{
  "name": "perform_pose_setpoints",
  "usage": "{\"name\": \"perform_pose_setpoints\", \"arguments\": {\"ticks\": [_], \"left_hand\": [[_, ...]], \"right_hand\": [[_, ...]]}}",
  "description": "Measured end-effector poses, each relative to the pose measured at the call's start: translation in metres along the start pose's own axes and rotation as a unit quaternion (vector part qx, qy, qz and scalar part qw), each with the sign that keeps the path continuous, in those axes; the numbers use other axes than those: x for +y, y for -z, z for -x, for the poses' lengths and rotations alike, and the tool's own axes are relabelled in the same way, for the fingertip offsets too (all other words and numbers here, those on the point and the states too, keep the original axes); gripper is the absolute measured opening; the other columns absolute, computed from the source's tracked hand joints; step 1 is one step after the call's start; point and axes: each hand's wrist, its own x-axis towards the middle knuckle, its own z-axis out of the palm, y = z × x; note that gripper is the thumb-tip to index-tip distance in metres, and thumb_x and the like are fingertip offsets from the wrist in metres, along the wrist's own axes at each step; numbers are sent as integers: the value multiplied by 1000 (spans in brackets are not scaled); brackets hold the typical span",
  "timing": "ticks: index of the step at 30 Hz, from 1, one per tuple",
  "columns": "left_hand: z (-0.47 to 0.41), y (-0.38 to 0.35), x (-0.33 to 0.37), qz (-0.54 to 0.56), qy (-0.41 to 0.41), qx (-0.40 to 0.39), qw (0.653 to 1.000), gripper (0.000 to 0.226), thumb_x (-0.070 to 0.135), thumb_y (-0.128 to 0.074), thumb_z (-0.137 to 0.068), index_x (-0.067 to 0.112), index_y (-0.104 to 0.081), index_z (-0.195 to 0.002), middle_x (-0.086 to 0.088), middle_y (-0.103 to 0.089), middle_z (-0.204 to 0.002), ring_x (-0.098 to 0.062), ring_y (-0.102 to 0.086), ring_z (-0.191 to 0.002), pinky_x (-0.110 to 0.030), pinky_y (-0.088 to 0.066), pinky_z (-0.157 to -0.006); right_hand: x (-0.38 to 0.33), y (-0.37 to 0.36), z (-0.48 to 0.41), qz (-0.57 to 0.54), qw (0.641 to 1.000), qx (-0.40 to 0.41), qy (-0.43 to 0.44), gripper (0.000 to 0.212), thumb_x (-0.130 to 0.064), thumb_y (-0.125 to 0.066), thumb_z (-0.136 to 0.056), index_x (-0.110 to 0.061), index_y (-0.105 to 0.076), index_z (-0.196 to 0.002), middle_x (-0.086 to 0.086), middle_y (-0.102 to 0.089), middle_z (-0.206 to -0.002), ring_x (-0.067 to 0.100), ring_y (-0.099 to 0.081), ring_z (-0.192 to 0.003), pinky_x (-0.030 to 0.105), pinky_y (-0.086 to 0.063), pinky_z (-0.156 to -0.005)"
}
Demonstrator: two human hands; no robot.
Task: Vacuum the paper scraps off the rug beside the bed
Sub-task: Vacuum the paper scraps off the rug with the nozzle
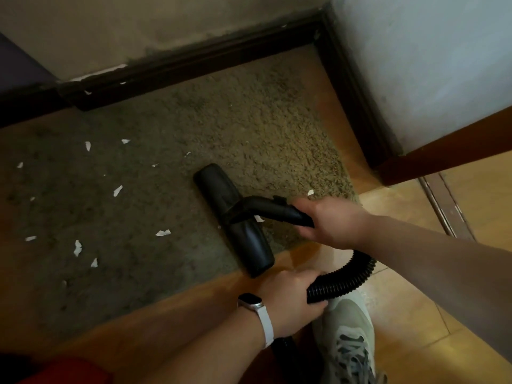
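A black vacuum floor head (232, 217) lies flat on the brown shaggy rug (221, 128), near the rug's right front corner. My right hand (329, 221) grips the black tube (274, 210) that joins the head. My left hand (291, 297), with a white watch on its wrist, holds the ribbed black hose (346, 281) lower down. Several white paper scraps (117, 190) lie scattered over the left part of the rug. One scrap (163, 233) sits just left of the head, one (310, 192) lies right of the head near my right hand.
A dark baseboard (194, 62) runs along the wall behind the rug and turns down the right side. Wooden floor (410, 309) surrounds the rug in front and to the right. My grey sneaker (346, 336) stands on the floor below the hose. A dark wooden edge (443, 151) juts in at the right.
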Motion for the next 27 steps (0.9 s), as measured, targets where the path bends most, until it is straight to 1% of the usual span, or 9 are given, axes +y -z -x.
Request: {"name": "perform_pose_setpoints", "arguments": {"ticks": [3, 5, 8, 11, 13, 16, 19, 24, 27], "left_hand": [[-3, -2, 4, 1, -6, 4, 1000, 19, 45, -62, -86, 31, -50, -92, 7, -57, -82, -17, -59, -81, -26, -35, -61], [-8, -3, 9, -13, -9, 5, 1000, 24, 47, -61, -86, 25, -49, -87, 5, -58, -80, -19, -59, -77, -30, -40, -59], [-17, -5, 20, -23, -17, -16, 999, 22, 45, -60, -87, 24, -54, -92, 0, -62, -86, -24, -59, -80, -32, -45, -62], [-24, -8, 28, -24, -25, -45, 998, 22, 45, -59, -89, 25, -57, -100, 0, -63, -93, -27, -60, -83, -36, -50, -67], [-29, -10, 29, -28, -29, -56, 998, 23, 45, -58, -89, 26, -56, -101, 0, -63, -94, -26, -61, -83, -40, -54, -70], [-30, -11, 27, -35, -31, -61, 997, 23, 47, -58, -88, 28, -56, -101, 2, -64, -92, -24, -62, -83, -42, -55, -70], [-28, -9, 24, -35, -36, -55, 997, 23, 48, -58, -88, 28, -55, -100, 2, -65, -91, -24, -63, -82, -40, -54, -70], [-24, -3, 19, -44, -44, -29, 998, 25, 47, -60, -88, 26, -58, -101, 1, -66, -92, -24, -63, -84, -35, -51, -68], [-20, -2, 13, -45, -36, -27, 998, 24, 48, -59, -88, 27, -58, -100, 3, -65, -92, -20, -63, -85, -34, -50, -69]], "right_hand": [[3, 2, 2, 0, 1000, 4, -10, 31, -44, -56, -93, -30, -47, -120, -4, -58, -80, 19, -59, -69, 40, -54, -64], [12, 3, 9, -3, 999, 18, -29, 29, -44, -57, -93, -29, -48, -116, -6, -56, -77, 19, -58, -67, 39, -54, -63], [27, 1, 26, -13, 996, 52, -67, 25, -42, -59, -92, -32, -48, -112, -8, -56, -72, 15, -58, -62, 37, -53, -60], [39, 0, 42, -21, 992, 70, -102, 20, -40, -59, -92, -31, -49, -108, -7, -57, -71, 14, -58, -61, 37, -53, -60], [45, -1, 49, -37, 988, 82, -122, 18, -38, -60, -92, -30, -50, -105, -8, -56, -69, 12, -57, -60, 37, -53, -60], [49, -4, 55, -49, 982, 112, -145, 17, -35, -61, -92, -28, -50, -102, -6, -55, -67, 13, -57, -58, 36, -52, -58], [49, -1, 53, -64, 981, 124, -137, 17, -34, -63, -92, -26, -51, -102, -4, -56, -67, 14, -57, -57, 38, -53, -58], [31, 4, 38, -34, 995, 76, -57, 24, -40, -61, -91, -29, -51, -110, -6, -58, -72, 18, -59, -62, 36, -53, -60], [24, -1, 31, -22, 996, 73, -45, 29, -40, -61, -91, -27, -52, -116, -8, -55, -71, 18, -58, -62, 33, -51, -60]]}}
